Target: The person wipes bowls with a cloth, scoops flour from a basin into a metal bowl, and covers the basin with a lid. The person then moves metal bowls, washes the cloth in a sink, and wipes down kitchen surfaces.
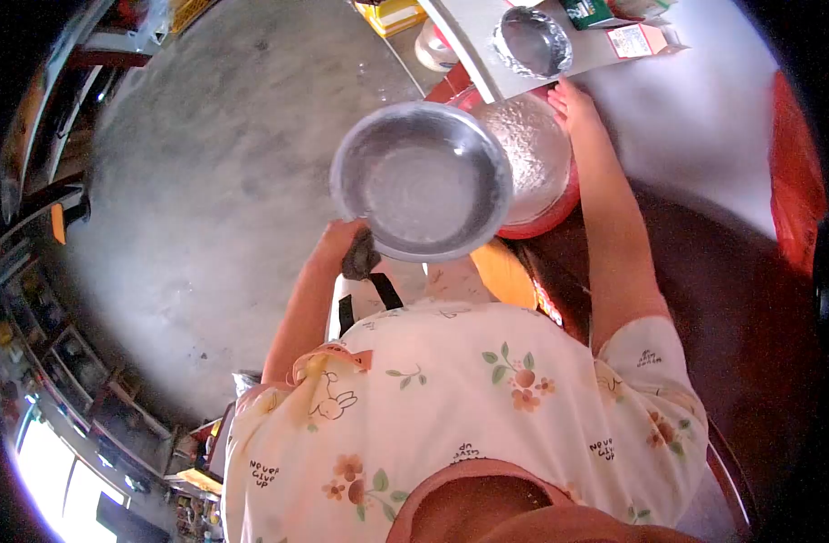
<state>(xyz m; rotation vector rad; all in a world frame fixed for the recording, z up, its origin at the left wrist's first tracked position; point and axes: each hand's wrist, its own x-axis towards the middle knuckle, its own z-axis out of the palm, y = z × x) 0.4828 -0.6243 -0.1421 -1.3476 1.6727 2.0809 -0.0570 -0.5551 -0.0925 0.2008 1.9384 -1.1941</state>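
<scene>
Nearest, over the lap, a floral shirt (451, 362); just beyond its hem, an orange surface (508, 276). With such loose fabric so close, better to hold the basins a little away from the body.

At the near left of the metal basin (419, 185), left hand (340, 240) clamped on the rim, as far as can be judged, with a dark crumpled piece (360, 256), perhaps cloth, bunched beside it. For good control, grip the rim deep and firmly, thumb against fingers, because of the wide bowl hanging mostly to one side of this hold. Hold level, with the wrist straight, and turn slowly. Whether supported from below too, cannot tell.

Just beyond and to the right, partly behind the metal basin, a red basin (559, 215) with a silvery, wrinkled surface (528, 149) inside. Advisable to give some space between the two rims, so as not to scrape or press this surface.

Farther, at the far right side of the red basin, right hand (573, 104) with fingers extended and slightly apart, not closed on anything. Close to the fingertips, on the white desk (605, 50), a foil-covered bowl (532, 42); whether touched, cannot tell. Better to steady lightly, without denting the foil. Beside it, a white-and-red box (636, 42) and a green box (595, 13); mind these with the elbow and forearm.
</scene>
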